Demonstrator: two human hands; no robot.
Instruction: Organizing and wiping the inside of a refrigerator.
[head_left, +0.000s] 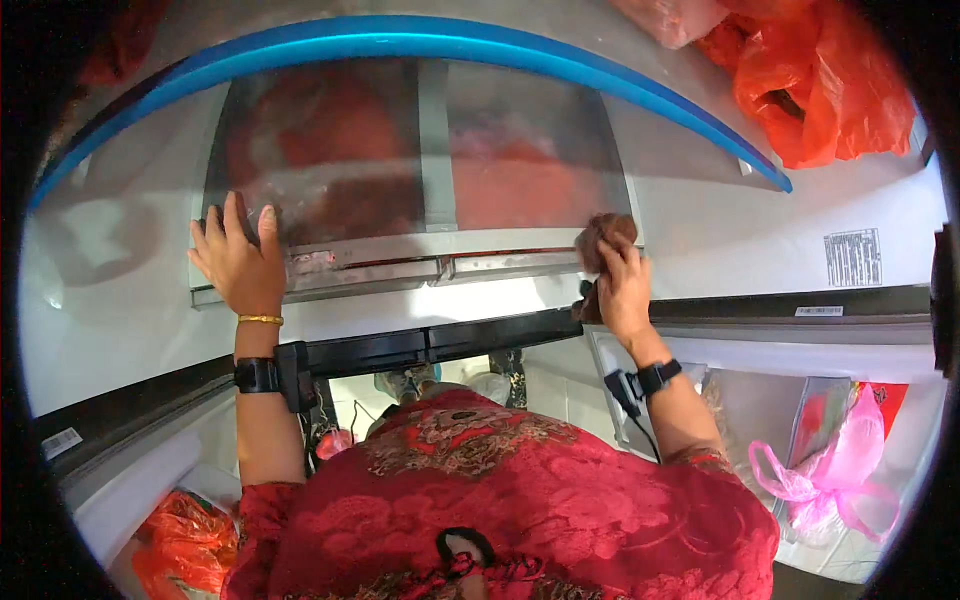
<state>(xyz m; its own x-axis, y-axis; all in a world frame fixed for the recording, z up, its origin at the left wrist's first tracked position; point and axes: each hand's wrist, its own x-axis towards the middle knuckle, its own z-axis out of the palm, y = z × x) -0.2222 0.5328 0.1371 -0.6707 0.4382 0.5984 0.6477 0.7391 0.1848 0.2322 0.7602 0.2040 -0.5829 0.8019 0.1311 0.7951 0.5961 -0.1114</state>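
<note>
An open refrigerator is before me. My left hand, fingers spread, rests at the left front corner of the transparent drawer cover or shelf, holding nothing. Red shapes show blurred beneath that cover. At the right front corner, my right hand grips a brown cloth, which touches the front trim. Part of the brown material hangs below my fingers. Along the front of the shelf runs a pale trim strip with a reddish line in it. A blue-edged shelf curves above.
Red plastic bags lie on the upper shelf at the right. The open right door holds a pink plastic bag in its bins. On the left door, an orange-red plastic bag sits low. A black door-edge strip crosses below the shelf.
</note>
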